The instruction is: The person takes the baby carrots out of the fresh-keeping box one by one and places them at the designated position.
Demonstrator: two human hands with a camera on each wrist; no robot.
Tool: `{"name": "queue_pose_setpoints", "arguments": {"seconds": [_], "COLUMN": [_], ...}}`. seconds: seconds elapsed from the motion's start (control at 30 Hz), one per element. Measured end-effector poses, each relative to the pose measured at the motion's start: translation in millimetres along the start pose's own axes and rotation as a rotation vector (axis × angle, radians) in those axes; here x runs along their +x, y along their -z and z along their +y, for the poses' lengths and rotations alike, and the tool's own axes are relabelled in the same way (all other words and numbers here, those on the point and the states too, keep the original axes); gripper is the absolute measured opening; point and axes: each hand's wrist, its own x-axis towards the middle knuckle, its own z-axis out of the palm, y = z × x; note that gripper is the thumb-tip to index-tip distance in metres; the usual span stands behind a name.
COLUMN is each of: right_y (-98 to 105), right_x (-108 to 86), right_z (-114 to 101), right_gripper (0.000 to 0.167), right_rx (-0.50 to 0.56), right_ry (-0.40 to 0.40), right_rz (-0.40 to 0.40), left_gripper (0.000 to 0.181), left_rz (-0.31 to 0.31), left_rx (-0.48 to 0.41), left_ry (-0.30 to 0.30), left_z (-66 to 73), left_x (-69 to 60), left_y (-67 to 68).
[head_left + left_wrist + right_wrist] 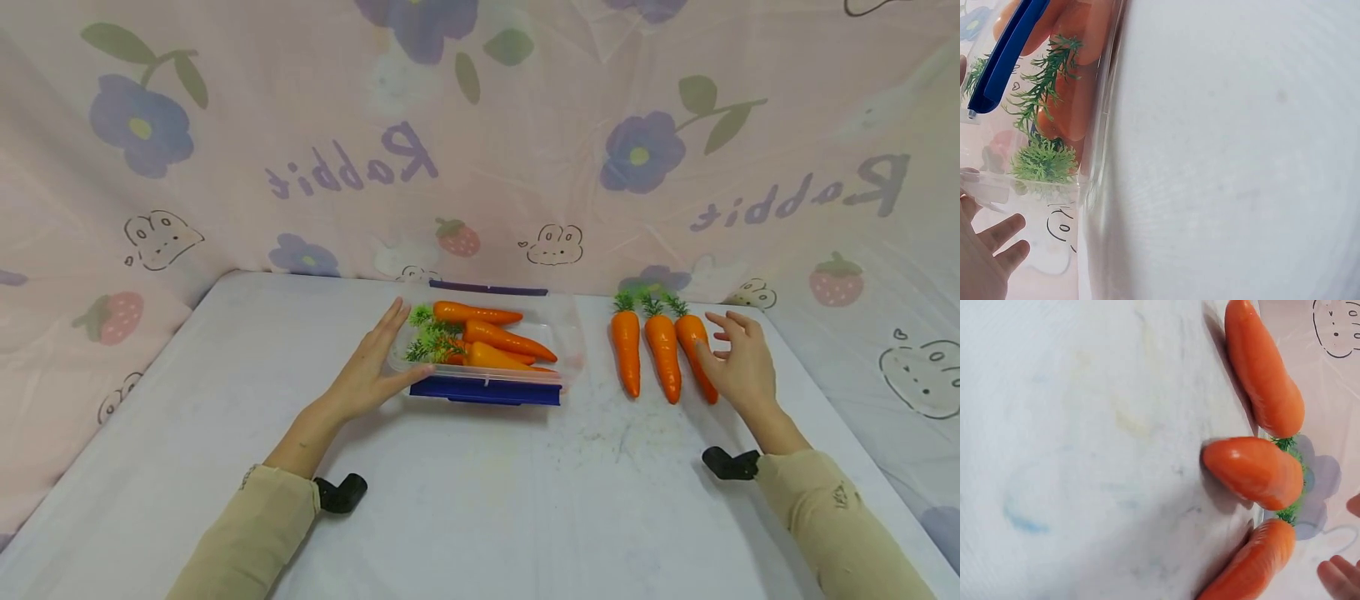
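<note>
A clear plastic box (pixel 570 342) with blue side latches (pixel 486 391) holds several orange toy carrots (pixel 510 337), their green tops to the left. My left hand (pixel 369 367) is at the box's left end, fingers spread, thumb by the near corner. In the left wrist view the fingers (pixel 1005 232) look straight beside the box wall. Three more carrots lie in a row to the right: a left one (pixel 626 354), a middle one (pixel 662 358) and a right one (pixel 692 346). My right hand (pixel 742 360) is beside the right carrot, fingers loosely bent, holding nothing.
The white table (pixel 480 500) has faint smudges in front of the carrots. A pink cloth (pixel 495 150) with flowers and rabbits hangs behind the table. Black wrist-worn pieces (pixel 343 493) stick out from both sleeves.
</note>
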Motion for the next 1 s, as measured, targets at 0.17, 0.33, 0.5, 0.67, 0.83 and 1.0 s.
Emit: {"name": "queue_pose_setpoints", "arguments": {"seconds": [0.17,0.33,0.5,0.67,0.83,1.0], "right_y": [-1,-2,-3,-4,-6,-7], "right_x": [1.3,2.1,2.6,2.7,3.6,3.8], "right_z": [-4,-8,-17,-27,-36,-42], "right_gripper": [0.044,0.043,0.042,0.04,0.039,0.039], "right_rx": [0.01,0.02,0.06,0.147,0.2,0.219], "right_ry": [-0.001,0.009,0.035,0.096,0.175,0.21], "right_rz": [0.063,0.061,0.057,0.075,0.086,0.091], "left_gripper": [0.091,0.091,0.092,0.091,0.092,0.092], "left_rz": [0.004,0.003,0.002,0.003,0.005,0.003], "left_rx": [0.008,0.003,0.003,0.006,-0.002,-0.007], "left_ry": [-0.004,-0.003,-0.001,-0.007,-0.005,-0.001], "left_z": [0.2,0.7,0.8,1.2,1.0,0.8], "left_x": [0.5,0.2,0.2,-0.1,-0.3,-0.2], "left_y": [0.2,0.2,-0.2,-0.2,-0.5,-0.7]}}
